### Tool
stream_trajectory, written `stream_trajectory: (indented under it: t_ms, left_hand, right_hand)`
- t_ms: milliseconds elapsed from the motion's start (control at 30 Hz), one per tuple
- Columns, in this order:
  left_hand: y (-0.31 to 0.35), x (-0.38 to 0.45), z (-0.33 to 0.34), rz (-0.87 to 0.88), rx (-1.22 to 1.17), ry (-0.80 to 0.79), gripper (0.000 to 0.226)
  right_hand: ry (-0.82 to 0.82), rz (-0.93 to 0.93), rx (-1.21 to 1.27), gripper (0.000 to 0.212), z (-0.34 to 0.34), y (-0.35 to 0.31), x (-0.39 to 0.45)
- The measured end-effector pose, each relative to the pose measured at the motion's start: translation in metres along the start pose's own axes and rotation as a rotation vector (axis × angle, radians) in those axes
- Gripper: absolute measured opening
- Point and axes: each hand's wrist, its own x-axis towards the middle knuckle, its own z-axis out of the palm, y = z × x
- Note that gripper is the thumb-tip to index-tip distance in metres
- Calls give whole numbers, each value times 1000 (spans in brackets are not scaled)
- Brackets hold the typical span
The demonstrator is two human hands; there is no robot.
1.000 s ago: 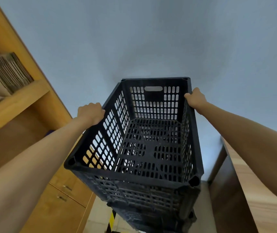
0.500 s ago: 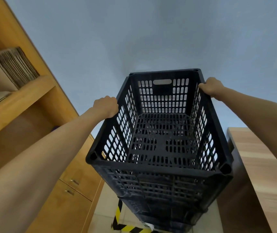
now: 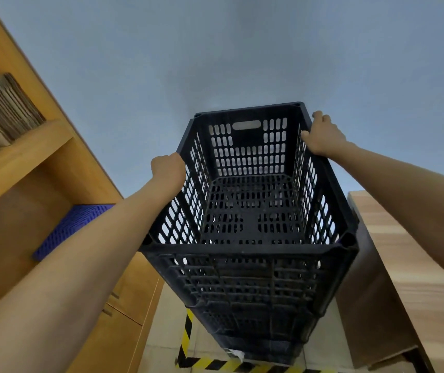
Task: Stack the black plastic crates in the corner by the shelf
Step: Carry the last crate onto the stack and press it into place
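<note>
A black slotted plastic crate sits open side up on top of a stack of further black crates that reaches down to the floor. My left hand grips the top crate's left rim, fingers curled over the edge. My right hand holds the right rim near the far corner, thumb inside the wall. The stack stands against a grey wall, between a wooden shelf unit on the left and a wooden cabinet on the right.
Flattened cardboard lies on the upper shelf and a blue plastic mat on the lower one. Drawers with handles sit below. Yellow-black hazard tape marks the tiled floor at the stack's foot.
The view has shifted, so the crate sits more to the right and lower in frame. Both hands keep their hold on the rims; the blue mat has come into view.
</note>
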Motion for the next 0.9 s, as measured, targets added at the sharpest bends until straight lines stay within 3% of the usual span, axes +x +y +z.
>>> stream_trajectory:
  t_ms: [67,200,400,500,700,800,900]
  left_hand:
    - [-6,0,12,11,-40,72,17]
    - [-9,-6,21,-34,-106,179,36]
    - [4,-15,23,-116,-334,-8,66]
    - [21,-17,13,-159,-340,-49,72]
    - [134,-17,-33,-26,-452,-6,70]
    - [186,-17,-53,19,-525,-124,71]
    - [215,-26,-83,17,-836,-245,61]
  right_hand:
    - [36,-104,-2,51,-1,0,-7]
    - [-6,-187,-114,40,-3,4,-11]
    - [-161,-281,-239,50,1,2,-3]
    - [-220,-325,-230,49,0,6,-2]
    - [-314,-383,-52,61,-9,25,2]
    - [-339,-460,-81,64,-16,34,7]
    - [-335,-528,-71,60,-14,42,9]
